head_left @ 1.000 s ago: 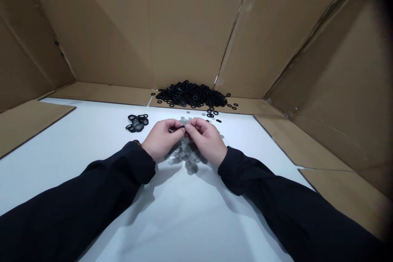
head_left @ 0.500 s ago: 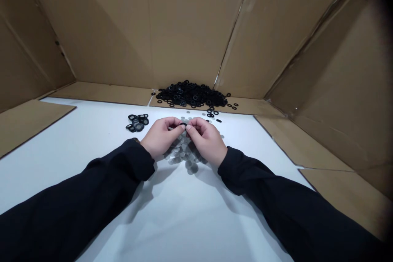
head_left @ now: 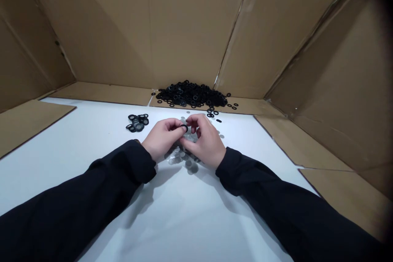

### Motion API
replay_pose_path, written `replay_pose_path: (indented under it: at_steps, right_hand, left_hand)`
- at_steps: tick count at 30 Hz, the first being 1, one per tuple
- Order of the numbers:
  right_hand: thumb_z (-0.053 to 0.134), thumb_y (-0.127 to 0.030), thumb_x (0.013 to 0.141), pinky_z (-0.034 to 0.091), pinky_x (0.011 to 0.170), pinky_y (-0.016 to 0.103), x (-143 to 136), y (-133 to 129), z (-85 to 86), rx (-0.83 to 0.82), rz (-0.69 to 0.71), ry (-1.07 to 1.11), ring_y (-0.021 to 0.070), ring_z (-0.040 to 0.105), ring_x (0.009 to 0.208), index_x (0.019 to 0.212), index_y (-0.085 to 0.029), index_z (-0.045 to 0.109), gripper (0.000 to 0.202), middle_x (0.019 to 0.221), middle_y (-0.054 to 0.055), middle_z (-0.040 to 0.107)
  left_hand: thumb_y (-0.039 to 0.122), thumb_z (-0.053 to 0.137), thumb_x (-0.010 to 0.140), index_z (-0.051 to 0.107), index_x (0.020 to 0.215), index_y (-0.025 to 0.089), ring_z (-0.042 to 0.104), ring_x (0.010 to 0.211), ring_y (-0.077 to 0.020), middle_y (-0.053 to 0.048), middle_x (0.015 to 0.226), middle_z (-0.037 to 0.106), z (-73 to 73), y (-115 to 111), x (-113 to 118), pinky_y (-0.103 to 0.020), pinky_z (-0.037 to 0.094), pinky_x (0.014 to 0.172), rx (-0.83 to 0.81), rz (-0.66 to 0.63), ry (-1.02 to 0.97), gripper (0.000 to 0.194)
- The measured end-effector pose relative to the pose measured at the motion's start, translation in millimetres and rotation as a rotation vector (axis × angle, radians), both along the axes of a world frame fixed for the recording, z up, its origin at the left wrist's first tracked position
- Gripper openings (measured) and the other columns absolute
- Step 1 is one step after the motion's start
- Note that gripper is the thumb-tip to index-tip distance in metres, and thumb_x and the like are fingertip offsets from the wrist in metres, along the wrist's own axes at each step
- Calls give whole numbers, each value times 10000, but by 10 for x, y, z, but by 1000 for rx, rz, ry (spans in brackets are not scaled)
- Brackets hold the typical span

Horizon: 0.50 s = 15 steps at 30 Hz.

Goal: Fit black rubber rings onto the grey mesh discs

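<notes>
Between the thumb and fingers of my left hand [head_left: 164,137] is pinched a black ring [head_left: 184,127]. My right hand [head_left: 207,141] is just to its right, thumb and fingers apart, with nothing visible in it. Beneath both hands lies a spread of small translucent grey discs [head_left: 192,167], partly covered by them. To the left of my left hand sits a small cluster of black rings [head_left: 137,123], some with grey discs in their middles.
A large heap of black rings [head_left: 192,94] rests on the cardboard strip against the back wall [head_left: 190,28]. Several loose rings [head_left: 210,114] lie in front of it. Cardboard walls enclose the white table [head_left: 190,221] at the back and both sides.
My right hand has let go of the black ring, and its thumb and fingers have spread apart. My left hand still pinches the ring, which now shows more fully.
</notes>
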State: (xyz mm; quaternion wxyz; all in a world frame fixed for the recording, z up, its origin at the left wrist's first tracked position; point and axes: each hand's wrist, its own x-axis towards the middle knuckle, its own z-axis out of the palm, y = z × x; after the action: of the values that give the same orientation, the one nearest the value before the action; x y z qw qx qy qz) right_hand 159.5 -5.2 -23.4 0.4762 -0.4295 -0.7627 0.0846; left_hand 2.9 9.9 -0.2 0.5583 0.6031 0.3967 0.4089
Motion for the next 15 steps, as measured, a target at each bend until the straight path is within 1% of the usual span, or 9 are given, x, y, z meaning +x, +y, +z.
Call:
replay_pose_path:
  at_steps: [3,6,11,15]
  right_hand:
    - [642,-169,738,443,661,281,8,8,15,75,6,-25,145,479,734,914,-211,529,214,896,23,519]
    - [616,-130,754,448,649,278,26,11,21,89,30,-28,141,490,729,923,-213,552,198,923,31,526]
    - [582,-122,781,481,684,305,55,10,9,99,100,-42,144,508,739,1057,-221,587,293,999,56,525]
    - [544,-94,776,496,790,346,62,20,-5,119,172,-67,187,544,904,1130,-223,583,380,1035,75,508]
  left_hand:
    - [319,676,726,576,734,144,478,581,-85,16,665,549,6,-15,8,-218,385,561,-20,-11,10,202]
    - [310,678,732,588,740,136,466,566,-80,16,652,539,6,-12,5,-217,370,547,-28,-13,24,197]
    - [306,675,738,592,711,139,419,501,-69,33,579,497,24,-22,-3,-208,327,486,-42,-20,26,188]
    - [315,659,748,648,799,134,418,489,-74,20,585,532,15,-27,-8,-211,323,466,-47,-55,21,188]
